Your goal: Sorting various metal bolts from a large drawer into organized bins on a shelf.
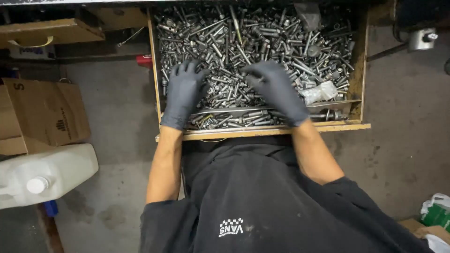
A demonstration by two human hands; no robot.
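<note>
Left hand [184,91] and right hand [276,90] in dark grey-black gloves, bare forearms below. Bolts [281,42] silver-grey metal, a few duller and darker. Drawer [276,131] worn yellow-tan wood, scuffed front edge. Clear plastic bag [319,92] whitish. Shirt [262,201] black with small white checker-pattern logo. Floor [403,154] grey concrete with dark stains. Cardboard box [44,115] brown with black print. Jug [44,174] white, white cap. Green-and-white bag [437,212] at right edge.
</note>
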